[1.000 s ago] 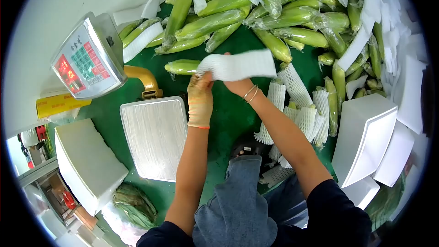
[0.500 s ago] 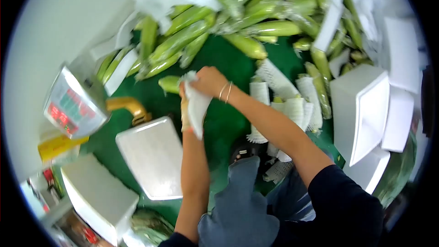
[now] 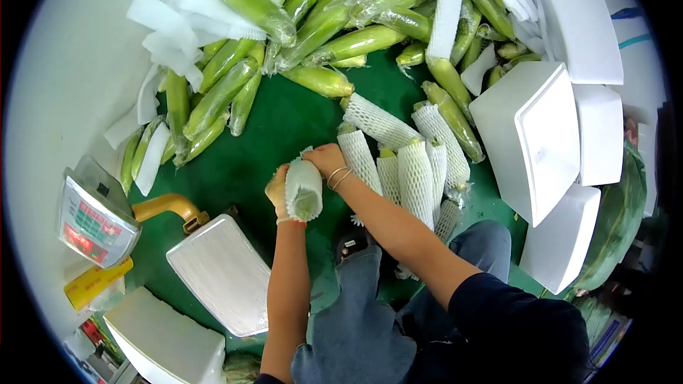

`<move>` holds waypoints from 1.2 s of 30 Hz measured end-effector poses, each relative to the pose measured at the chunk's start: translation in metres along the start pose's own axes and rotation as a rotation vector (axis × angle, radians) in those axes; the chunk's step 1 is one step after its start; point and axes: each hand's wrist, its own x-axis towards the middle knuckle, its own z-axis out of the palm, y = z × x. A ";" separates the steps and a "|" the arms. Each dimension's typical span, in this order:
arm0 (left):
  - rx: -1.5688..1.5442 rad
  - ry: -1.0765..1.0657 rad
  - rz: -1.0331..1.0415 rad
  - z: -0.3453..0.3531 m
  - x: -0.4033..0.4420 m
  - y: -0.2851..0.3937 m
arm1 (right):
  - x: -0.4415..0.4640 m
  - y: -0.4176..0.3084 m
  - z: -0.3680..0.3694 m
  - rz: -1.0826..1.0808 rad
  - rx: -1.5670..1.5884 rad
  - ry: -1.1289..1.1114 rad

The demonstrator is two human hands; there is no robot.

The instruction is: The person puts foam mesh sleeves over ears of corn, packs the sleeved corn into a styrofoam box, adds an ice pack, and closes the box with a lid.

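Observation:
An ear of corn (image 3: 306,206) in green husk shows inside the near end of a white foam net sleeve (image 3: 302,176). My left hand (image 3: 277,186) is closed around the sleeved corn from its left side. The fingers of my right hand (image 3: 326,159) pinch the sleeve's far upper edge. Just right of my hands, several corn ears in foam net sleeves (image 3: 415,179) lie together on the green floor. Beyond them is a heap of corn ears in clear film (image 3: 341,11).
A scale with a metal platform (image 3: 222,274) and a lit display (image 3: 92,231) stands to the left. White foam boxes (image 3: 523,142) crowd the right side. Another white box (image 3: 167,338) is at lower left. Loose foam sleeves (image 3: 178,18) lie over the heap.
The foam sleeve hung loosely over my left hand, with corn sticking out beyond; now it surrounds the corn as a tube. The camera view has shifted too.

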 end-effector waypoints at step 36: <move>-1.067 -0.169 -0.094 -0.012 0.039 0.121 | -0.070 -0.107 -0.101 -0.581 0.340 -0.282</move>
